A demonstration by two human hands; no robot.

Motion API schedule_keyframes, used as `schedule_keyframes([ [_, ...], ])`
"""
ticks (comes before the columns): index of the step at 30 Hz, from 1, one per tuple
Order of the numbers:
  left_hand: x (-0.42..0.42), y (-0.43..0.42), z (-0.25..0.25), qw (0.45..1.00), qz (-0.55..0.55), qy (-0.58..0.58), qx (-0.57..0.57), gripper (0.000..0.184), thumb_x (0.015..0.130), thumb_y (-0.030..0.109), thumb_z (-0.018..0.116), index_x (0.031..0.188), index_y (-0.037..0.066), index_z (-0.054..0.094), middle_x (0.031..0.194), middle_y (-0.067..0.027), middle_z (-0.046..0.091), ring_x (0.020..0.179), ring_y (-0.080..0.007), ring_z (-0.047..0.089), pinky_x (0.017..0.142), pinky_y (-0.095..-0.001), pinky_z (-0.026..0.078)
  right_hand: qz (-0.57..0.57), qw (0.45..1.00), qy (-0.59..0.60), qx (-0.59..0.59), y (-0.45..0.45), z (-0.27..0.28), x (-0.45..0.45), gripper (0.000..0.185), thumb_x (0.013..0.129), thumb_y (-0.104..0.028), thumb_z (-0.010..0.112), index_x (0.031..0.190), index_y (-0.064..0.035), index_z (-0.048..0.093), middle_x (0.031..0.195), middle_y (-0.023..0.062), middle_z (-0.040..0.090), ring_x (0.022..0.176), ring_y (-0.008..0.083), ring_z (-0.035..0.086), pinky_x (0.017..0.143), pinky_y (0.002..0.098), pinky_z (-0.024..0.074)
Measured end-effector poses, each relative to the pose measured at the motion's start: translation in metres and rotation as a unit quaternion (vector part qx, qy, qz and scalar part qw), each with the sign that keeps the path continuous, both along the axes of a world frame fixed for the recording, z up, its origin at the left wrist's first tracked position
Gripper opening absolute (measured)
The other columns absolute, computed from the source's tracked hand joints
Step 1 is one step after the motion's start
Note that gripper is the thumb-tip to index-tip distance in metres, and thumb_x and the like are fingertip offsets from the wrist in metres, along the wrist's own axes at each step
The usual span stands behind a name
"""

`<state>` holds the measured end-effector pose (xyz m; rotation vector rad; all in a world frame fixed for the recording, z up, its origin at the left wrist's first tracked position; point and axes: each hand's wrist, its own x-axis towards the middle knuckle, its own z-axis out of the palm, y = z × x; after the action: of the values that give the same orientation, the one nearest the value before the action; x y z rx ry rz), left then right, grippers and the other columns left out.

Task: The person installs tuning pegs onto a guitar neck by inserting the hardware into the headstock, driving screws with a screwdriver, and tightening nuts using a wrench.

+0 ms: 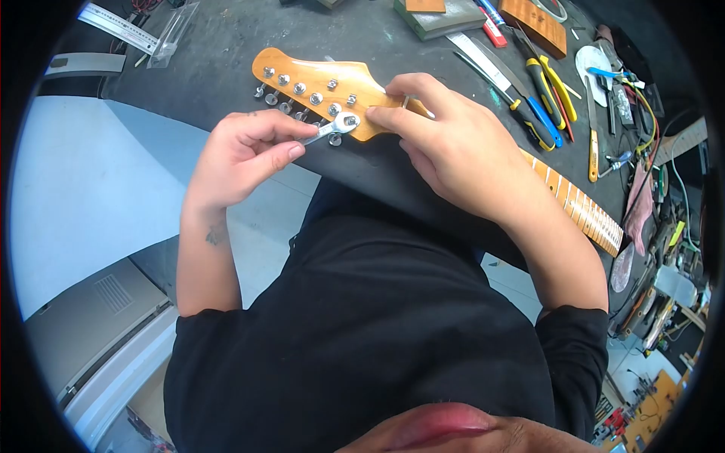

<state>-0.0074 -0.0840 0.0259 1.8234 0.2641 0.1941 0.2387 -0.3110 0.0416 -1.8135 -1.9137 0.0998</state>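
Note:
A glossy wooden guitar neck [581, 202] lies along the bench's near edge, its headstock [317, 74] toward the left. Metal tuning machines line the headstock, their bushings facing up and their pegs sticking out on the near side. Between thumb and fingers, my left hand [245, 155] pinches a small silver wrench [331, 130]. The wrench's head sits around the tuner bushing closest to the neck. My right hand [461, 140] grips the neck just beside the headstock, with fingertips pressed on the wood; its palm hides part of the neck.
Pliers [557, 90], files and screwdrivers lie at the back right, near a wooden block [535, 26]. A steel ruler [117, 29] is at the far left. Cables and a pink cloth [640, 215] crowd the right side. A light blue panel [91, 196] stands left.

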Motion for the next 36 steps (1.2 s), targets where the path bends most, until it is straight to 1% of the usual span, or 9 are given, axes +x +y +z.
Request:
schedule_keyframes([
  [5, 0.009, 0.012, 0.002, 1.000, -0.025, 0.006, -0.004, 0.020, 0.103, -0.001, 0.079, 0.122, -0.004, 0.082, 0.088, 0.0037, 0.069, 0.072, -0.0019, 0.052, 0.062, -0.0225, 0.038, 0.003, 1.000, 0.004, -0.008, 0.001, 0.001, 0.001, 0.041, 0.091, 0.000, 0.077, 0.131, -0.0098, 0.077, 0.135, 0.0154, 0.071, 0.115, 0.0373, 0.077, 0.096, 0.0474, 0.0646],
  [11, -0.008, -0.021, 0.006, 0.995, 0.066, 0.028, -0.074, 0.022, 0.107, 0.002, 0.077, 0.128, -0.002, 0.076, 0.089, 0.0020, 0.069, 0.071, -0.0017, 0.053, 0.060, -0.0216, 0.038, -0.008, 1.000, 0.011, -0.004, 0.001, 0.000, 0.000, 0.039, 0.091, -0.001, 0.077, 0.129, -0.0103, 0.077, 0.135, 0.0147, 0.070, 0.115, 0.0368, 0.077, 0.095, 0.0475, 0.0647],
  [12, -0.012, -0.031, 0.005, 0.993, 0.083, 0.019, -0.085, 0.022, 0.109, 0.004, 0.073, 0.131, -0.001, 0.075, 0.088, 0.0016, 0.068, 0.070, -0.0014, 0.054, 0.056, -0.0208, 0.037, -0.009, 1.000, 0.011, -0.004, 0.001, 0.000, 0.000, 0.039, 0.091, -0.001, 0.077, 0.129, -0.0103, 0.077, 0.135, 0.0145, 0.070, 0.115, 0.0367, 0.077, 0.095, 0.0476, 0.0647],
  [15, -0.012, -0.062, 0.009, 0.980, 0.165, 0.022, -0.107, 0.020, 0.110, -0.002, 0.069, 0.130, -0.003, 0.074, 0.093, 0.0024, 0.071, 0.079, -0.0005, 0.058, 0.069, -0.0205, 0.045, -0.012, 1.000, 0.015, -0.015, 0.001, 0.002, -0.001, 0.040, 0.090, -0.001, 0.078, 0.129, -0.0103, 0.077, 0.136, 0.0144, 0.070, 0.115, 0.0367, 0.077, 0.095, 0.0474, 0.0648],
  [19, -0.008, -0.084, 0.017, 0.969, 0.195, 0.053, -0.144, 0.021, 0.111, -0.004, 0.065, 0.132, -0.003, 0.071, 0.090, 0.0030, 0.068, 0.080, 0.0000, 0.059, 0.069, -0.0188, 0.044, -0.012, 1.000, 0.011, -0.019, 0.001, 0.003, -0.002, 0.041, 0.089, -0.001, 0.079, 0.130, -0.0105, 0.077, 0.137, 0.0149, 0.070, 0.115, 0.0370, 0.077, 0.095, 0.0472, 0.0647],
  [23, -0.002, -0.103, 0.017, 0.957, 0.217, 0.063, -0.183, 0.026, 0.114, 0.001, 0.062, 0.139, -0.002, 0.065, 0.091, -0.0065, 0.073, 0.050, -0.0044, 0.056, 0.047, -0.0209, 0.041, -0.011, 1.000, 0.008, -0.013, 0.000, 0.003, -0.002, 0.042, 0.089, 0.000, 0.078, 0.130, -0.0105, 0.077, 0.138, 0.0158, 0.069, 0.116, 0.0371, 0.077, 0.096, 0.0470, 0.0646],
  [24, -0.002, -0.102, 0.017, 0.957, 0.204, 0.067, -0.196, 0.026, 0.115, 0.003, 0.063, 0.140, -0.002, 0.061, 0.094, -0.0084, 0.074, 0.053, -0.0079, 0.063, 0.049, -0.0213, 0.046, -0.011, 1.000, 0.007, -0.012, 0.000, 0.003, -0.002, 0.042, 0.089, 0.000, 0.078, 0.130, -0.0104, 0.077, 0.138, 0.0160, 0.069, 0.116, 0.0372, 0.077, 0.096, 0.0470, 0.0645],
  [30, 0.006, -0.112, 0.012, 0.953, 0.200, 0.036, -0.225, 0.025, 0.115, 0.006, 0.066, 0.138, -0.003, 0.058, 0.098, -0.0113, 0.075, 0.060, -0.0128, 0.071, 0.054, -0.0241, 0.055, -0.003, 1.000, -0.008, -0.016, -0.001, 0.006, -0.004, 0.048, 0.087, -0.001, 0.078, 0.133, -0.0120, 0.078, 0.138, 0.0170, 0.069, 0.114, 0.0368, 0.078, 0.095, 0.0461, 0.0645],
  [36, 0.013, -0.117, 0.006, 0.950, 0.210, 0.023, -0.230, 0.025, 0.116, 0.007, 0.066, 0.137, -0.002, 0.057, 0.096, -0.0105, 0.073, 0.061, -0.0127, 0.070, 0.056, -0.0254, 0.056, -0.002, 1.000, -0.015, -0.008, -0.001, 0.006, -0.004, 0.051, 0.088, -0.001, 0.078, 0.137, -0.0162, 0.080, 0.138, 0.0173, 0.069, 0.113, 0.0350, 0.078, 0.096, 0.0453, 0.0644],
])
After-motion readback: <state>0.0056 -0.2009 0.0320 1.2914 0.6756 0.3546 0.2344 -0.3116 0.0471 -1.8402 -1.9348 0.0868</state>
